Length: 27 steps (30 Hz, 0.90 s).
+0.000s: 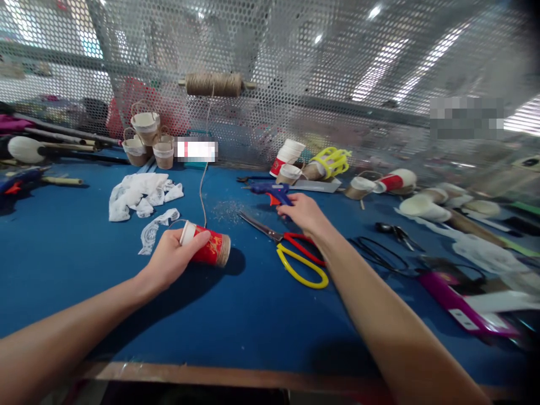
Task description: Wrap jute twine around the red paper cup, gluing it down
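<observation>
My left hand is wrapped round a red paper cup, which lies tilted on its side. Twine is wound about the cup's base end, and a strand runs from the cup area up toward a spool. My right hand grips the handle of a blue glue gun with an orange trigger; its nozzle points left. Scissors with one red and one yellow handle lie half spread below it, partly hidden by my right forearm. Strips of white lace lie beyond my left hand.
A twine spool hangs before the perforated metal screen. Twine-wrapped cups stand at the back left, more paper cups at the back right. A purple power strip and black cable lie right. Another glue gun lies left.
</observation>
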Motion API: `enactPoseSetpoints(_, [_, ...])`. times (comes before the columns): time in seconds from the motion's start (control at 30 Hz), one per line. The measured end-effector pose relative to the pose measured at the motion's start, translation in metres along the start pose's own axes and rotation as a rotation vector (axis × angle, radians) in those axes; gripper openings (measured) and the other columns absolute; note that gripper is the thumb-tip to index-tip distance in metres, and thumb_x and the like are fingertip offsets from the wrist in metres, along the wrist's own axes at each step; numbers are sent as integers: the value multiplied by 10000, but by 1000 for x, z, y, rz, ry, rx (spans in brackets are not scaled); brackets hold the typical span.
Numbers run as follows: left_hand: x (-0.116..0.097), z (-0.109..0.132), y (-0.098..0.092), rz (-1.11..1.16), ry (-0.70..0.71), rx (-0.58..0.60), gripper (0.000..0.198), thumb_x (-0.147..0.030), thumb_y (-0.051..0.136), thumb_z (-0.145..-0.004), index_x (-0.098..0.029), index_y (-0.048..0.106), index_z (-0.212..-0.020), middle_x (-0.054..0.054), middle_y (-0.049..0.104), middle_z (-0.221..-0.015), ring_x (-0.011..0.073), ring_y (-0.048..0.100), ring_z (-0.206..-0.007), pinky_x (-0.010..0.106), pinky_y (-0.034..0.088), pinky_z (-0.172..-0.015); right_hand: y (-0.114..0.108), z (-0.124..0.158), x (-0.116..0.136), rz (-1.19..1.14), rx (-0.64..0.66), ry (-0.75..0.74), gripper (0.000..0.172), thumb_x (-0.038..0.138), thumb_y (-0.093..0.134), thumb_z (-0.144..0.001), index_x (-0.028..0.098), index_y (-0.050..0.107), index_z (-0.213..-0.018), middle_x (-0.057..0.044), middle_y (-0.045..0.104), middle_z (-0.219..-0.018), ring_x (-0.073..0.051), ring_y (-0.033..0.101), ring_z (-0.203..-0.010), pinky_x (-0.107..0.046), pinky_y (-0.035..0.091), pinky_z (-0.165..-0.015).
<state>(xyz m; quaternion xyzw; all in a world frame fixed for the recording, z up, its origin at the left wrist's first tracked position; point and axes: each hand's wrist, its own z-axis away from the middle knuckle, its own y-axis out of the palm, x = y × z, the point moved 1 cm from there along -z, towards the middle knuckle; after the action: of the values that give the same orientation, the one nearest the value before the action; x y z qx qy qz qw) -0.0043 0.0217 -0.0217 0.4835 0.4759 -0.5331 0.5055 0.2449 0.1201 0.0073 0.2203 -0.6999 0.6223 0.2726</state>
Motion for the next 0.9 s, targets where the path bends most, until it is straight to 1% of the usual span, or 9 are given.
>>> enactPoseSetpoints(0.07, [1, -2, -1, 37, -23, 9, 315, -423, 616, -686, -127, 580, -584, -12, 543, -527, 85, 438, -480, 203, 348, -480, -11, 22, 11, -142, 60, -21, 66, 173, 542, -686, 197, 508, -737, -41, 634, -693, -159, 613, -621, -320, 514, -603])
enactPoseSetpoints(0.1, [1, -2, -2, 50, -29, 16, 312, -422, 616, -689, -127, 580, -592, -13, 545, -533, 86, 445, -485, 204, 353, -490, -15, 34, 17, -328, 154, -6, 88, 211, 569, -687, 199, 510, -752, -41, 637, -695, -159, 613, -617, -321, 519, -606])
enactPoseSetpoints(0.17, [2, -3, -2, 61, -33, 28, 309, -423, 617, -690, -128, 582, -607, -15, 550, -540, 89, 457, -491, 207, 360, -503, -20, 58, 26, -472, 306, 33, 126, 264, 616, -664, 202, 521, -719, -26, 626, -638, -148, 598, -561, -302, 512, -562])
enactPoseSetpoints(0.27, [1, -3, -3, 53, -24, 19, 311, -429, 614, -690, -130, 581, -611, -21, 551, -536, 89, 460, -484, 207, 359, -497, -18, 84, 35, -438, 404, -40, 146, 313, 628, -669, 182, 568, -693, -38, 632, -639, -134, 583, -524, -266, 484, -508])
enactPoseSetpoints(0.4, [-1, -5, -6, 11, 2, -1, 315, -423, 604, -697, -135, 562, -578, -31, 531, -520, 79, 437, -469, 194, 338, -467, -10, 97, 41, -377, 494, -148, 190, 351, 541, -758, 185, 604, -827, -15, 620, -602, -115, 553, -465, -248, 463, -467])
enactPoseSetpoints(0.5, [-2, -6, -8, -19, 27, -12, 298, -405, 594, -707, -139, 564, -577, -33, 519, -510, 72, 417, -460, 186, 317, -443, -8, 101, 43, -279, 459, -150, 172, 370, 538, -746, 208, 598, -754, 19, 546, -472, -125, 531, -438, -245, 450, -444])
enactPoseSetpoints(0.63, [-3, -8, -9, -35, 36, -23, 280, -390, 594, -703, -137, 579, -584, -32, 514, -500, 64, 390, -440, 183, 304, -420, -8, 107, 42, -83, 342, -133, 151, 399, 564, -698, 252, 579, -666, 19, 518, -427, -159, 522, -419, -284, 443, -429])
enactPoseSetpoints(0.77, [-1, -9, -10, -48, 25, -42, 313, -421, 600, -691, -134, 581, -568, -23, 514, -493, 71, 398, -439, 191, 304, -414, -3, 111, 36, 139, 208, -189, 163, 434, 567, -662, 278, 612, -672, -64, 657, -656, -269, 623, -666, -386, 483, -578])
enactPoseSetpoints(0.9, [1, -10, -11, -53, 14, -37, 312, -434, 590, -700, -128, 611, -640, -4, 553, -531, 89, 454, -462, 206, 351, -441, 2, 112, 32, 251, 185, -205, 249, 480, 539, -665, 262, 640, -730, -116, 674, -730, -326, 628, -732, -430, 483, -556])
